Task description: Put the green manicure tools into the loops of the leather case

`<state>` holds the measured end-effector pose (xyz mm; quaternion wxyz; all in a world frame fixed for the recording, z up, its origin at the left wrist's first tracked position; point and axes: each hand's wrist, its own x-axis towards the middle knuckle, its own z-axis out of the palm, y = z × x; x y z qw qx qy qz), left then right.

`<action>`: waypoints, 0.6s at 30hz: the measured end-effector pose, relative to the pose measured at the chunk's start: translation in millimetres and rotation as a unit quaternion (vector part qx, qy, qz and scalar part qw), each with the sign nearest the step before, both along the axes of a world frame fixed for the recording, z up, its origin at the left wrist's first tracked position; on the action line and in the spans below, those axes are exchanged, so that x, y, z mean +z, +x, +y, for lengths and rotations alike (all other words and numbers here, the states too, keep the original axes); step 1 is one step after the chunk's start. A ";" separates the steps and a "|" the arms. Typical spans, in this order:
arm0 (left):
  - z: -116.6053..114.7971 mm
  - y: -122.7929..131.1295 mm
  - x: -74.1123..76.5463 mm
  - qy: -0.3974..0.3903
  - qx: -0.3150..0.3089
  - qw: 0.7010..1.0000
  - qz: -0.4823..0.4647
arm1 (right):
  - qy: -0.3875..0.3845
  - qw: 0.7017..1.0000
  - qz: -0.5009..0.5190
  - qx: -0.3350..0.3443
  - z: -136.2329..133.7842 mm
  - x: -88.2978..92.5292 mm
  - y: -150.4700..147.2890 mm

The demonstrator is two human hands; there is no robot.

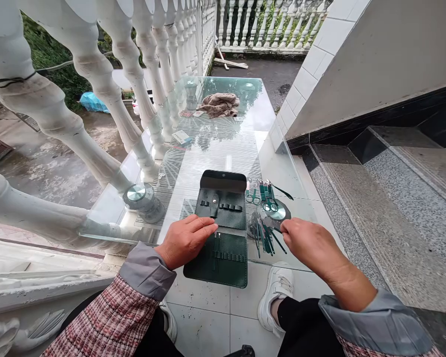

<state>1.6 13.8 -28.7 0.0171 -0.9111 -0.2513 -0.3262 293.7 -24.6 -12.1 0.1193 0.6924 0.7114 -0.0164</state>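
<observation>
We see slim tools [217, 244] in the case [232, 275], many loops [233, 257] bare, loose tools [266, 235] alongside, and cannot tell what our left hand [186, 239] or right hand [312, 245] holds.

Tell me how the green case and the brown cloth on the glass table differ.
Pose: the green case lies opened out flat, while the brown cloth is crumpled in a heap.
Look: the case is dark and smooth with small loops; the cloth is lighter and soft-looking.
Place: the case is at the near edge, the cloth toward the far end.
Both rest on the glass table.
</observation>
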 end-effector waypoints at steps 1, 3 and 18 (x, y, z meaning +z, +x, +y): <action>0.1 0.0 0.0 0.001 0.000 1.000 0.000 | 0.001 1.000 0.006 0.000 -0.1 0.0 0.9; 0.2 0.0 0.0 0.003 0.001 1.000 0.002 | 0.003 1.000 0.017 0.000 -0.3 0.4 2.5; 0.2 1.0 0.5 0.004 -0.007 1.000 0.003 | -0.018 1.000 -0.008 -0.005 0.0 3.5 1.8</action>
